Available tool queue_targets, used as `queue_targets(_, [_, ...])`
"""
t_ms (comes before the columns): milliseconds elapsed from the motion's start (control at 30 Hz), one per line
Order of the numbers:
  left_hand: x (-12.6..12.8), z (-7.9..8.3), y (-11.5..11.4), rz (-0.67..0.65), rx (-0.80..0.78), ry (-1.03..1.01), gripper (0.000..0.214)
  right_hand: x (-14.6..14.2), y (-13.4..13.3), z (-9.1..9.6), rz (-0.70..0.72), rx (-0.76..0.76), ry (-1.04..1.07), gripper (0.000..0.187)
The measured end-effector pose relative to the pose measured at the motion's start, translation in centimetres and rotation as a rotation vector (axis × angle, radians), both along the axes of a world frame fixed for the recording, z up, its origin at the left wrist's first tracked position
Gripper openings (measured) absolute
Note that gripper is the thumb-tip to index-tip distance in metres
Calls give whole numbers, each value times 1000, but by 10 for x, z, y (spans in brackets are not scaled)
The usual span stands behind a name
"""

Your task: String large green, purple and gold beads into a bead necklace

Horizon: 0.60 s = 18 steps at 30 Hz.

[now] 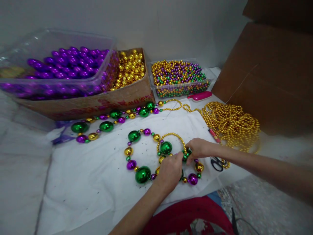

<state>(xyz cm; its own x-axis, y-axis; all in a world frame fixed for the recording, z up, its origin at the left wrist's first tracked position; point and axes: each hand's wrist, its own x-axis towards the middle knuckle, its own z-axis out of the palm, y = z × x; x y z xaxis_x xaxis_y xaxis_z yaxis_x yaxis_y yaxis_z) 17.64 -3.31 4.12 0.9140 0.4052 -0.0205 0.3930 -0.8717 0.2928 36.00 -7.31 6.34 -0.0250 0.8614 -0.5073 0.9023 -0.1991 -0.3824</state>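
Observation:
A bead necklace (143, 174) of green, purple and gold balls lies in loops on the white cloth, with a run of small gold beads (173, 134) arching at its top. My left hand (170, 171) is closed on the necklace near the middle, thumb and finger pinched beside a green ball. Close to it on the right, my right hand (199, 150) pinches the necklace where the gold beads meet a dark green ball (186, 156). The fingers partly hide the exact spot that each hand grips. Behind them, a second bead necklace (106, 126) rests on the cloth.
At the back stand a clear bin of purple balls (66, 67), a cardboard box (97, 106) with gold balls, and a clear tub of small mixed beads (179, 76). Gold bead strands (232, 125), a pink tool (201, 95), a red lighter-like item (214, 135) and black-handled scissors (216, 164) lie right.

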Motion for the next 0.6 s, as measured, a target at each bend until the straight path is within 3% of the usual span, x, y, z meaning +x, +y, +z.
queue_targets(133, [-11,-3,-7,46,-45,-18,17,-12,-4,-3,-15,9,59,41])
queue_targets(267, [-22,4,-6,127,-164,-107,20,-27,-11,-3,-132,114,100,32])
queue_targets(400, [-24,18,10,237,-253,-260,23,-41,-6,-8,-281,286,140,30])
queue_targets(600, [-20,20,45,203,-114,-172,21,-58,18,-29,-405,347,212,34])
